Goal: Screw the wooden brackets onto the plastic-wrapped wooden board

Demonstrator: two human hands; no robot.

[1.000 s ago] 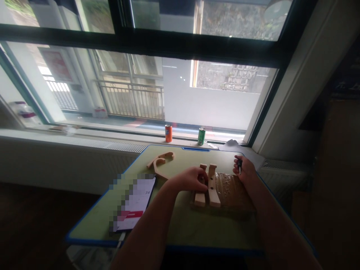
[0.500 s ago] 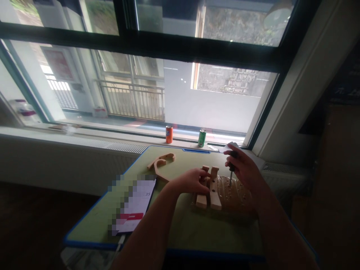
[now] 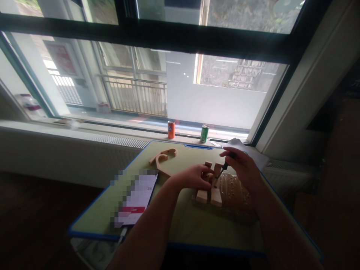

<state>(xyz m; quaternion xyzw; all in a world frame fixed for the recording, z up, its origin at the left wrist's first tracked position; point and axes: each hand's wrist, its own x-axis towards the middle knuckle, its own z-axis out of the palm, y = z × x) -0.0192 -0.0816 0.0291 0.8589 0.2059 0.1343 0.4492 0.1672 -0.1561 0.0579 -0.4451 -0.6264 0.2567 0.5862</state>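
Note:
Two upright wooden pieces [image 3: 216,191] stand side by side on a wooden board wrapped in plastic [image 3: 234,197]. My left hand [image 3: 194,177] is closed round the left piece and steadies it. My right hand [image 3: 242,167] is closed on a small dark-handled screwdriver [image 3: 223,167]. Its tip slants down and left onto the top of the right wooden piece. A curved wooden part [image 3: 163,159] lies apart at the far left of the green table [image 3: 182,225].
A tablet with a blurred screen [image 3: 135,200] lies at the table's front left. An orange can [image 3: 171,129] and a green can [image 3: 204,134] stand on the window sill behind. A grey cloth [image 3: 239,144] lies at the back right corner.
My right hand lifted the screwdriver from beside the board and swung it left, bringing its tip down onto the right wooden piece. My left hand stayed on the pieces.

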